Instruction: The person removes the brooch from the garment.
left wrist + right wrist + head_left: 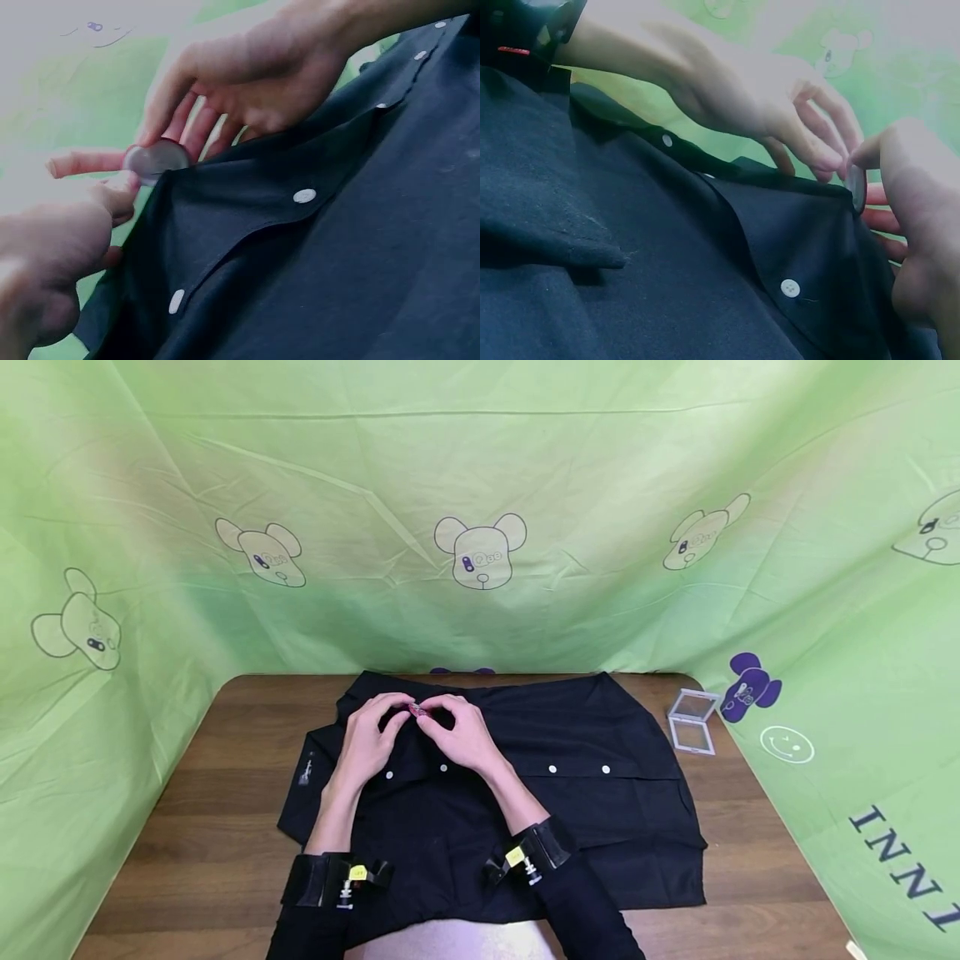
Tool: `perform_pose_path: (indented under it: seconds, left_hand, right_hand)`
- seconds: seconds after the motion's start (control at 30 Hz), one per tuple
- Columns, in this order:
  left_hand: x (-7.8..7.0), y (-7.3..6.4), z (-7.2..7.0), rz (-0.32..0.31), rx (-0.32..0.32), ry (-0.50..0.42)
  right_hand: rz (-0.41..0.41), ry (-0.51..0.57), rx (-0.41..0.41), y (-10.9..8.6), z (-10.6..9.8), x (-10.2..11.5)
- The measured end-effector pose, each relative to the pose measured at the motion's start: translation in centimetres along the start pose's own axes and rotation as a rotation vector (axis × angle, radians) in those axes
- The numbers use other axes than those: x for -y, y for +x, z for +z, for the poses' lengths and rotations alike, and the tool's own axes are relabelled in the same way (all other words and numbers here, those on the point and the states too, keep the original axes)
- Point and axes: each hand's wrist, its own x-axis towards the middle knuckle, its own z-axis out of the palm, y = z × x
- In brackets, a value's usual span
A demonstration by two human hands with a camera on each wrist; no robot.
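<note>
A black shirt [622,835] with white buttons lies spread across the table. Near its far edge, left of the middle, the left hand [367,739] and the right hand [461,735] meet at a small round badge [154,161]. Its grey, shiny face and thin reddish rim show in the left wrist view. Fingers and thumbs of both hands pinch the badge from either side. In the right wrist view the badge [857,187] stands nearly edge-on against a raised fold of the shirt [810,225]. Whether a pin passes through the cloth cannot be seen.
An opened clear, square case [692,732] lies at the right on the wooden table [217,810]. Green cloth [480,627] with bear drawings hangs behind and on both sides. A small silvery print [305,772] marks the shirt's left part.
</note>
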Motion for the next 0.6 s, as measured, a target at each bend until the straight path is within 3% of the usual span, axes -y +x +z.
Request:
perform_pose_path:
  seconds: [0.23, 0.43, 0.6]
  left_hand:
    - [0.0, -0.2, -1.8, -0.111, 0.070, 0.026]
    - [0.1, -0.3, -1.9, -0.113, 0.176, 0.071]
    - [0.5, -0.4, -1.4, -0.098, 0.183, 0.097]
  right_hand:
    - [0.021, -0.023, -0.020, 0.0, 0.1, 0.3]
    - [0.023, -0.048, -0.018, 0.0, 0.2, 0.3]
    - [0.023, -0.051, -0.021, -0.1, 0.3, 0.2]
